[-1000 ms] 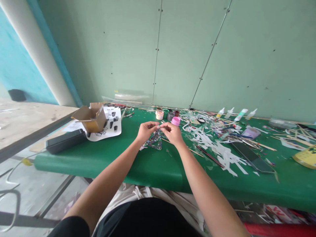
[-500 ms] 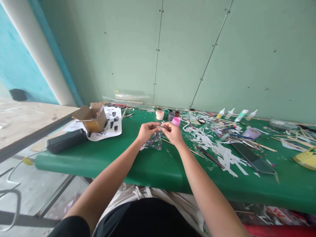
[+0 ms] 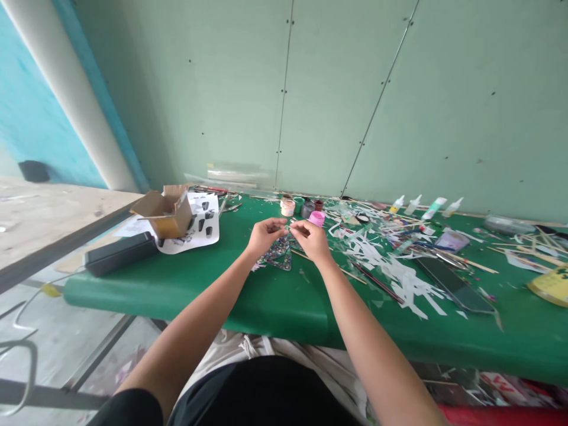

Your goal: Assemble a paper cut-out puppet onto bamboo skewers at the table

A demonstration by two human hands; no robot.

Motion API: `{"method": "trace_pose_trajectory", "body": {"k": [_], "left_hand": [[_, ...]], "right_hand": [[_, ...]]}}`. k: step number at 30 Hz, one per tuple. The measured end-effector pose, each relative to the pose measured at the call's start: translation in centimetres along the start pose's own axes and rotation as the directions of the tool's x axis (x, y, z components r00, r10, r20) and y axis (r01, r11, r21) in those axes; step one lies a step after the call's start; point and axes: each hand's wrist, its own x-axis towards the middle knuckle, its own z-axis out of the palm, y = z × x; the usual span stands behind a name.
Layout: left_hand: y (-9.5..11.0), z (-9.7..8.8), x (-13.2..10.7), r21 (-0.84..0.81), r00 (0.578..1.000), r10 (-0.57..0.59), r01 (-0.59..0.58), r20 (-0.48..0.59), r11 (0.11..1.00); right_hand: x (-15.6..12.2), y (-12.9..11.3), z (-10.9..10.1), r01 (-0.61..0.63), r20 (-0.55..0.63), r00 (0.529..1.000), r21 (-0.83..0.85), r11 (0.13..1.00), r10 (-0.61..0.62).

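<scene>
My left hand (image 3: 265, 236) and my right hand (image 3: 312, 238) meet at the fingertips over the green table. The fingers of each are closed in a pinch, and something tiny seems to be between them, too small to name. Under the hands lies a flat piece covered in colourful glittery bits (image 3: 280, 260), partly hidden by them. Just behind my right hand stands a pink paint jar (image 3: 316, 218). A dark paint jar (image 3: 307, 207) and a pale orange one (image 3: 287, 206) are close by.
A cardboard box (image 3: 166, 216), a printed sheet (image 3: 206, 228) and a dark grey device (image 3: 119, 254) sit to the left. White paper strips (image 3: 403, 275), thin sticks, a phone (image 3: 455, 284) and glue bottles (image 3: 432, 209) crowd the right. A green wall (image 3: 231, 89) rises behind.
My fingertips have shifted very slightly, with a small gap now showing between the hands. Everything else on the table stays in place.
</scene>
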Motion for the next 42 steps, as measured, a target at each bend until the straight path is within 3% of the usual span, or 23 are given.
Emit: {"method": "trace_pose_trajectory", "body": {"k": [6, 10, 13, 17, 20, 24, 27, 30, 33, 37, 40, 42], "left_hand": [[0.0, 0.1, -0.2, 0.095, 0.999, 0.035, -0.033, -0.02, 0.995], [0.4, -0.3, -0.1, 0.218, 0.99, 0.079, -0.051, -0.121, 0.975], [0.8, -1.4, 0.2, 0.325, 0.969, 0.097, -0.018, -0.228, 0.946], [1.3, -3.3, 0.4, 0.489, 0.946, 0.067, 0.102, -0.316, 0.867], [1.5, -4.1, -0.1, 0.61, 0.965, -0.041, 0.196, -0.259, 0.767], [2.3, -4.5, -1.7, 0.752, 0.971, -0.215, 0.22, -0.106, 0.622], [3.0, -5.0, -3.8, 0.823, 0.958, -0.266, 0.237, -0.108, 0.517], [3.4, -5.6, -5.3, 0.851, 0.952, -0.283, 0.243, -0.117, 0.466], [3.7, -6.1, -5.0, 0.842, 0.961, -0.265, 0.208, -0.08, 0.498], [6.3, -6.6, -0.9, 0.774, 0.987, -0.084, 0.157, -0.134, 0.613], [10.2, -6.0, 3.2, 0.338, 0.944, 0.147, -0.04, -0.297, 0.94], [13.0, -5.0, 5.3, 0.06, 0.944, 0.201, -0.191, -0.263, 0.98]], "right_hand": [[0.2, -0.1, -0.2, 0.012, -0.007, 1.0, -0.074, 0.997, -0.013], [0.3, -0.2, -0.6, -0.029, -0.019, 0.999, -0.161, 0.987, 0.026], [0.2, -0.4, -1.0, -0.134, -0.032, 0.991, -0.297, 0.945, 0.13], [0.0, -0.3, -1.3, -0.303, -0.067, 0.947, -0.519, 0.799, 0.315], [-0.1, 0.1, -1.4, -0.35, -0.073, 0.921, -0.589, 0.728, 0.383], [-0.1, 0.7, -1.9, -0.407, -0.106, 0.881, -0.666, 0.626, 0.461], [-0.2, 1.3, -2.2, -0.439, -0.117, 0.851, -0.694, 0.571, 0.512], [-0.3, 1.5, -2.1, -0.427, -0.101, 0.855, -0.695, 0.579, 0.51], [-0.3, 1.1, -1.8, -0.355, -0.067, 0.905, -0.665, 0.657, 0.421], [0.7, 0.5, -1.5, -0.195, -0.012, 0.973, -0.57, 0.798, 0.229], [2.2, 0.0, -1.5, -0.103, -0.013, 0.994, -0.311, 0.945, 0.104], [3.3, -0.7, -1.4, -0.099, 0.009, 0.995, -0.071, 0.992, 0.1]]}}
